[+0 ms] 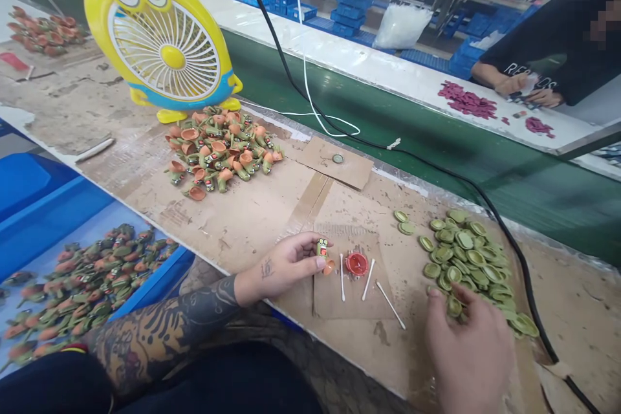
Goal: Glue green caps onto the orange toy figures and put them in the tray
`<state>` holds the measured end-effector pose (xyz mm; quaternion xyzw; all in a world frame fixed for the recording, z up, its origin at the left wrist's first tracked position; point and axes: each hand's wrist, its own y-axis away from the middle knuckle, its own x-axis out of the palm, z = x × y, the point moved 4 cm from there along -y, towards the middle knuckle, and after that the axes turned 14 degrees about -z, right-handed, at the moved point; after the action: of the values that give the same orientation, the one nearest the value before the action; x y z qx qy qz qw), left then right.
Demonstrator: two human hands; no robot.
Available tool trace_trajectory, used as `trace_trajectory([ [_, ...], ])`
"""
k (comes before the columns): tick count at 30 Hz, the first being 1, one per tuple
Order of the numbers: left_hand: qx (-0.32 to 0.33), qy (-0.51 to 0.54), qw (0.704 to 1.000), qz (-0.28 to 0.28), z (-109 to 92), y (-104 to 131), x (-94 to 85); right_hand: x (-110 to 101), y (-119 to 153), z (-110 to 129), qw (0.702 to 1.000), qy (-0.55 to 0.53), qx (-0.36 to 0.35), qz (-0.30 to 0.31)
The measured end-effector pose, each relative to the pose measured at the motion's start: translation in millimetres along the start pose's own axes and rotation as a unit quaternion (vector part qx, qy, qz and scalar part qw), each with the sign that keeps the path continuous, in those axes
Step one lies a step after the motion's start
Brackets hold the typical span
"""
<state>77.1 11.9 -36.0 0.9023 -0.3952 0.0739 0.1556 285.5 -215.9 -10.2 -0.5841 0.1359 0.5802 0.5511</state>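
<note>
In my left hand [286, 265], thumb and fingers pinch a small green figurine [322, 247] with white eyes, a red mouth and an orange cup-shaped part [328, 266] at its lower end. My right hand [473, 352] is at the near edge of a pile of green oval shells [478, 257]. Its thumb and index finger are apart, with one green shell [454, 306] between them; the other fingers are mostly hidden. Between my hands lie a red dish [356, 264] of red paste or paint and three cotton swabs [390, 305] on a cardboard piece [334, 304].
Many green-and-orange figurines [218, 149] are heaped beside a yellow fan [169, 45]. A blue bin [160, 284] of more figurines stands at left. A bottle cap [337, 158] lies on cardboard. A black cable [485, 197] runs along the right; across the divider a person handles small pieces.
</note>
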Motion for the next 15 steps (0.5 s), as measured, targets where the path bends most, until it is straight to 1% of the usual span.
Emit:
trace_trajectory([
  [2,0.004,0.002,1.000,-0.002,0.2,0.1,-0.4,9.1,-17.6,1.6,0.997,0.070,-0.026,0.008],
  [4,0.008,0.006,1.000,-0.004,0.2,0.5,-0.5,19.4,-27.2,6.3,0.994,0.095,-0.044,0.022],
  [6,0.012,0.004,1.000,0.000,-0.3,1.4,-0.2,27.3,-27.7,12.7,0.994,0.089,-0.057,0.034],
  [8,0.018,0.002,1.000,0.006,-1.1,2.7,0.2,31.4,-21.8,18.7,0.994,0.063,-0.075,0.052],
  [11,0.027,0.002,1.000,0.016,-1.3,3.8,0.9,30.6,-11.2,21.7,0.991,0.005,-0.100,0.089],
  [13,0.027,0.001,0.999,0.023,-0.4,3.7,1.5,26.2,-9.8,18.1,0.992,-0.028,-0.081,0.093],
  [15,0.022,0.002,0.999,0.031,0.5,3.2,2.4,22.3,-12.7,12.8,0.995,-0.011,-0.050,0.088],
])
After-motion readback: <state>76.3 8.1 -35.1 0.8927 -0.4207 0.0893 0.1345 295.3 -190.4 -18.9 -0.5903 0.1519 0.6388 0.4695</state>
